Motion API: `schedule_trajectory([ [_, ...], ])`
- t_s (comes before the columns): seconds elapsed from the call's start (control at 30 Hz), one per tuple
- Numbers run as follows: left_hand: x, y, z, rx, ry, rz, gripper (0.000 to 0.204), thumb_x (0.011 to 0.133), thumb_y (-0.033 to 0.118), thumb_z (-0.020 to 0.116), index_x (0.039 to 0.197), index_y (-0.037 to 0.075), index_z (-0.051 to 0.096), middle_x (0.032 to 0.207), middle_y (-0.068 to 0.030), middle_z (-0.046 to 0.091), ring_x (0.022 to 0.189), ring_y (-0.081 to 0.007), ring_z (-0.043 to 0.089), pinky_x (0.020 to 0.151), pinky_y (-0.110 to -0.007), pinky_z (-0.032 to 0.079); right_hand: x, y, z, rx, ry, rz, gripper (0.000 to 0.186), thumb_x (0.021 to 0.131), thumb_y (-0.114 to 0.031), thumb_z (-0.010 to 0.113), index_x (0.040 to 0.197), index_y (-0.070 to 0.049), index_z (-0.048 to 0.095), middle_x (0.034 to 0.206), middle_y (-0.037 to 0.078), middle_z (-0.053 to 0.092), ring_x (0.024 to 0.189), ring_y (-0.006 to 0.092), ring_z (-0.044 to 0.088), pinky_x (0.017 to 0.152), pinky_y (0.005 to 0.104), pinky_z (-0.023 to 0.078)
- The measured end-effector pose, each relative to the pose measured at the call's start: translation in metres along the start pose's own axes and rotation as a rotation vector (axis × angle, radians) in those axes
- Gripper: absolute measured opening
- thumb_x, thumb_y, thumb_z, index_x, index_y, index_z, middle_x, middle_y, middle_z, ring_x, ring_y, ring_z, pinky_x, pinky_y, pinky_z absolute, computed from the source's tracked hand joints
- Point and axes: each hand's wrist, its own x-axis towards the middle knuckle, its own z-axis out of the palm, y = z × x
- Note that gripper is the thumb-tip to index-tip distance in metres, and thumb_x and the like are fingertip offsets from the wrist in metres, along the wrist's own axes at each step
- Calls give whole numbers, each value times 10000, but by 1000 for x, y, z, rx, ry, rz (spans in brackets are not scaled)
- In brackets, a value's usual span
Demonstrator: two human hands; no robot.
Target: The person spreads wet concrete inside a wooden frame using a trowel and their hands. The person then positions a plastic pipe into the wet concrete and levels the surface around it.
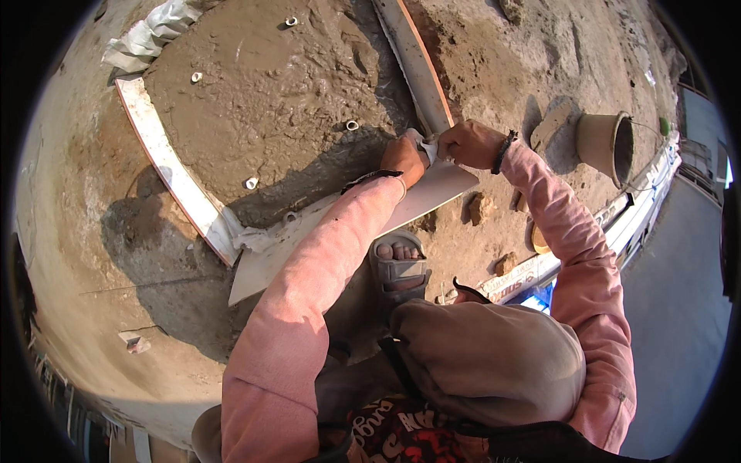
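Note:
My left hand [404,157] and my right hand [472,143] meet at the corner where two pale boards join. Between them both hands pinch a small crumpled white wad [427,144] of cloth or plastic. One board [417,65] runs away from me toward the top. A second flat pale board [309,239] runs from that corner down to the left. A third long board [166,166] closes the left side. Together they frame a patch of wet grey mortar [278,100]. Both sleeves are pink, and a dark beaded band sits on my right wrist.
Small white rings [352,125] are set in the mortar. A cement-caked bucket [606,143] stands at right, with a lump of mortar [552,123] beside it. My sandalled foot [399,266] rests on sandy ground. Stones [480,207] lie near the corner. Crumpled white sacking [150,35] lies top left.

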Motion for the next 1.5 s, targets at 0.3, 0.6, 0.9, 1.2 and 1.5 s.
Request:
schedule_trajectory([
  [0.3,-14,1,-11,446,-697,319,397,887,280,440,1200,49,520,1179,-198,579,1050,-356,560,922,-364,430,9,12,24,-181,182,-323,288,745,-24,497,969,-57,674,884,165,668,876,317,651,762,392,517],
  [0.6,-24,-14,6,324,-539,512,498,922,437,339,1278,115,469,1299,-158,504,1140,-335,518,963,-400,401,58,-30,14,-625,-276,0,248,810,-253,549,921,-88,698,924,122,685,909,300,647,791,410,511],
  [0.9,-34,11,-3,139,-604,274,664,893,548,332,1354,76,409,1362,-165,445,1265,-287,425,1056,-368,318,77,-45,26,-764,-382,-63,295,795,-290,613,948,-56,705,1007,158,674,968,291,647,838,384,513],
  [1.2,-44,0,-4,211,-517,405,589,911,500,321,1318,89,431,1260,-182,540,1171,-335,509,993,-404,378,95,4,64,-706,-506,90,323,746,-297,620,951,-63,707,972,138,687,904,308,656,792,393,502],
  [1.5,-95,10,-51,299,-408,438,633,872,481,482,1364,99,366,1348,-207,441,1154,-383,506,963,-438,415,96,-15,67,-718,-636,255,353,837,-277,600,1175,-180,625,1204,31,614,1093,236,593,877,400,487],
])
